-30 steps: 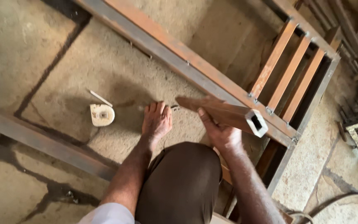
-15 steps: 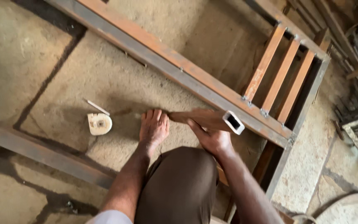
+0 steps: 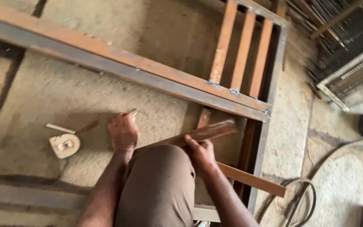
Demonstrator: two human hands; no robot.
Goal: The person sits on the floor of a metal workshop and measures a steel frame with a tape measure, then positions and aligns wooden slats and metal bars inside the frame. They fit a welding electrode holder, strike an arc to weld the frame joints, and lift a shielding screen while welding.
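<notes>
The right hand (image 3: 200,153) is closed around a short rusty steel tube (image 3: 198,135), near its lower end. The tube is held almost level, a little above the floor, and its far end points to the right, towards the corner of a large metal frame (image 3: 148,73). The tube is just beside the person's knee (image 3: 158,185), which is covered by brown cloth and fills the low middle of the view.

The left hand (image 3: 124,132) is placed on the concrete floor (image 3: 64,96), with the fingers bent down. A small thin metal piece (image 3: 135,112) is seen at its fingertips; if it is gripped or only touched cannot be told, because the picture is blurred there.

To the left of this hand, apart from it, a round pale tape measure (image 3: 64,145) is lying on the floor, and a short flat strip (image 3: 60,128) is seen just above it.

The frame is made from long rusty bars. At its right part three upright slats (image 3: 242,50) are fixed side by side. A loose flat bar (image 3: 253,180) is lying under the right forearm, and dark cables (image 3: 299,197) are curled on the floor at the right.
</notes>
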